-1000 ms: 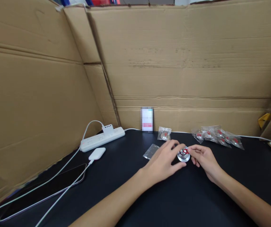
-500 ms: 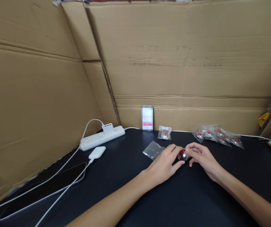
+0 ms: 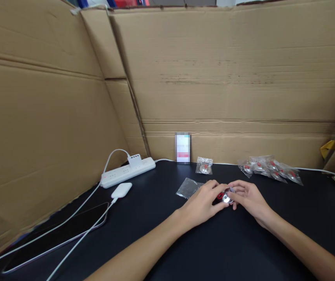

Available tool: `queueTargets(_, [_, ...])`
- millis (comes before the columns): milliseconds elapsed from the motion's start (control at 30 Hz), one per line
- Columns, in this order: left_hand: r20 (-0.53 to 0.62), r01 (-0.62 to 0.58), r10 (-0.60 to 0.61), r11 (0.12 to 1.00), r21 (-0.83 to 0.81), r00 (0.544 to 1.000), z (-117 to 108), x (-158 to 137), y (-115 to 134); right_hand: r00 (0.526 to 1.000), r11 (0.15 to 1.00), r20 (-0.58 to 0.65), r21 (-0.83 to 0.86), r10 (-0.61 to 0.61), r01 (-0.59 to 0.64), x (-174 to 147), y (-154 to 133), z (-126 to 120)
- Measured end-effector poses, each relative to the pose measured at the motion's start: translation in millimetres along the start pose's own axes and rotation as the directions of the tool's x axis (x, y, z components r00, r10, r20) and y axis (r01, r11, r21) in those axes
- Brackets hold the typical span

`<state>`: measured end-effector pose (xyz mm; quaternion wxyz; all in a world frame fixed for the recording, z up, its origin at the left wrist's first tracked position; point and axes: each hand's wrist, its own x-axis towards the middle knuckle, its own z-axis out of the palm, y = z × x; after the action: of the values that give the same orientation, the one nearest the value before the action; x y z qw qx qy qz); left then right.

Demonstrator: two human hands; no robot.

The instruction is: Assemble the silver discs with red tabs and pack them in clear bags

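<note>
Between my two hands is a shiny, round silver metal piece [image 3: 226, 197] with a red loop or cord on it. My left hand [image 3: 205, 199] grips its left side, thumb at the near edge and fingers at the far edge. From the right, my right hand [image 3: 248, 197] holds it too, its thumb pressed onto the shiny face and fingers curled behind. A clear plastic bag [image 3: 188, 188] lies flat just left of my left hand, partly covered by it. Exactly what the metal piece is, I cannot tell.
One bagged silver disc [image 3: 204, 168] lies near a propped phone [image 3: 183, 147]; several bagged discs [image 3: 269, 168] are piled at back right. On the left are a white power strip [image 3: 128, 171], a white charger [image 3: 121, 190], cables and a dark tablet [image 3: 59, 238]. Cardboard walls [image 3: 202, 78] enclose the table.
The metal piece has turned between my hands, so its shiny face shows more and the red part sits further left. My right thumb has moved onto the face. The view has shifted slightly.
</note>
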<state>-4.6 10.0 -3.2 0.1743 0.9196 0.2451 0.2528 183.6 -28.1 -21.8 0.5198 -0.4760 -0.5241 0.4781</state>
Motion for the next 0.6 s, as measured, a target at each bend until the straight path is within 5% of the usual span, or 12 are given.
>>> queueTargets(100, [0.008, 0.012, -0.011, 1.0, -0.014, 1.0, -4.1, 1.5, -3.7, 0.998, 0.999, -0.06, -0.03, -0.025, 0.023, 3.2, 3.5, -7.3])
queueTargets(233, [-0.136, 0.144, -0.157, 0.985, -0.099, 0.978, -5.2, 5.0, -14.2, 0.986, 0.962, -0.135, -0.266, -0.097, 0.058, 9.2, 8.4, -27.8])
queueTargets(433, [-0.2, 0.299, -0.371, 0.901, -0.315, 0.907, 0.2, 8.5, -36.4, 0.951, 0.647, -0.03, -0.739, -0.308, 0.186, 11.0, 10.3, -43.2])
queueTargets(600, [-0.148, 0.269, -0.455, 0.725, -0.634, 0.878, -0.8, 13.6, -23.9, 0.826, 0.465, 0.068, -0.799, -0.559, 0.381, 2.2, 2.0, -29.1])
